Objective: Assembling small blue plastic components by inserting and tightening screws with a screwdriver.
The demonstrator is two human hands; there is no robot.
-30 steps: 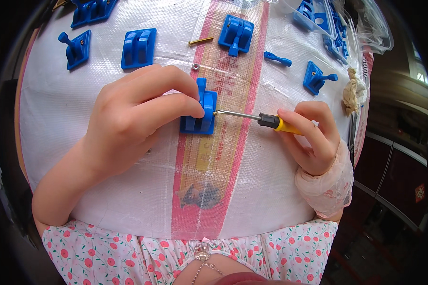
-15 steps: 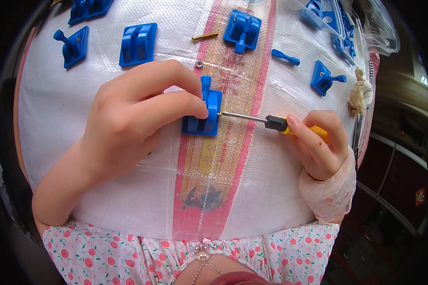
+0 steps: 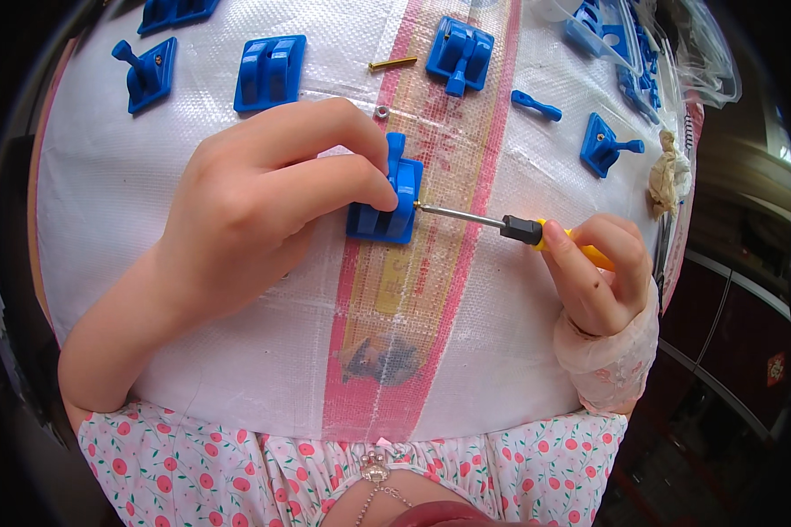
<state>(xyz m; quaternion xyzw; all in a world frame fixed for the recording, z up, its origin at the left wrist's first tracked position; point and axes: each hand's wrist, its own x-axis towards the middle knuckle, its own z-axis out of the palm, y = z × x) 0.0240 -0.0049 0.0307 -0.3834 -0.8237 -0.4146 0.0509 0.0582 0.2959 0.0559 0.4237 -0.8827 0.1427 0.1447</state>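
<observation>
My left hand (image 3: 264, 189) is closed on a blue plastic bracket (image 3: 406, 189) with a square base and a small lever (image 3: 395, 149) standing out at its far side. Thumb and forefinger pinch its upright part. Closed round the yellow handle of a screwdriver (image 3: 466, 216) is my right hand (image 3: 599, 270), to the right. The screwdriver's tip meets a small brass screw end (image 3: 417, 205) in the bracket's right side. Beyond the bracket lie a small metal nut (image 3: 381, 112) and a long brass screw (image 3: 393, 64).
Other blue brackets stand around: one two-ribbed (image 3: 271, 73), one with a lever at far left (image 3: 147, 75), another at far middle (image 3: 460, 54), one at right (image 3: 600, 146). A loose blue lever (image 3: 536, 105) lies near a clear plastic tray (image 3: 606, 44). Crumpled paper (image 3: 665, 176) sits at the right edge.
The whole table scene has shifted slightly right and up in view. My hands keep their holds, and the screwdriver tip stays at the screw in the bracket's side.
</observation>
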